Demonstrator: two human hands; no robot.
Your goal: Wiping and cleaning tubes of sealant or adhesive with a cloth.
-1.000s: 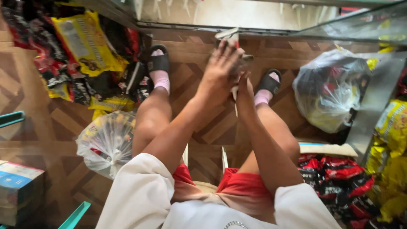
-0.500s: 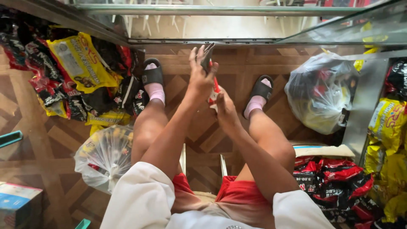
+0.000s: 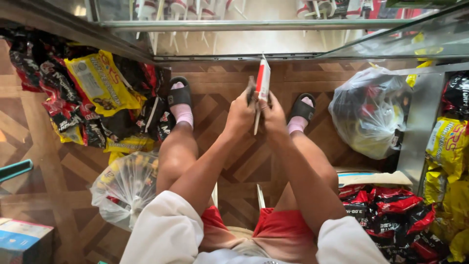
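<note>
A: Report the near field.

B: Seated person, white sleeves, red shorts, knees apart. A clear bag (image 3: 128, 188) of packets lies on the wood floor (image 3: 58, 186) by the left knee. A blue box (image 3: 24, 240) sits at the lower left corner. Red and black packets (image 3: 391, 215) are stacked at the lower right.

A: Hand status?

B: Both hands are raised side by side between the knees. The left hand (image 3: 239, 115) is closed around a dark item that is mostly hidden; what it is cannot be told. The right hand (image 3: 272, 113) is closed on a flat carton (image 3: 263, 80), red and white, held upright and edge-on above the fingers. The two hands touch.

A: Far field?

B: Feet in pink socks and black sandals (image 3: 180, 93) rest on the floor. Yellow packets (image 3: 100, 83) are heaped left of the left foot. A second clear bag (image 3: 369, 112) stands right of the right foot. A glass shelf (image 3: 254, 23) runs across the top.
</note>
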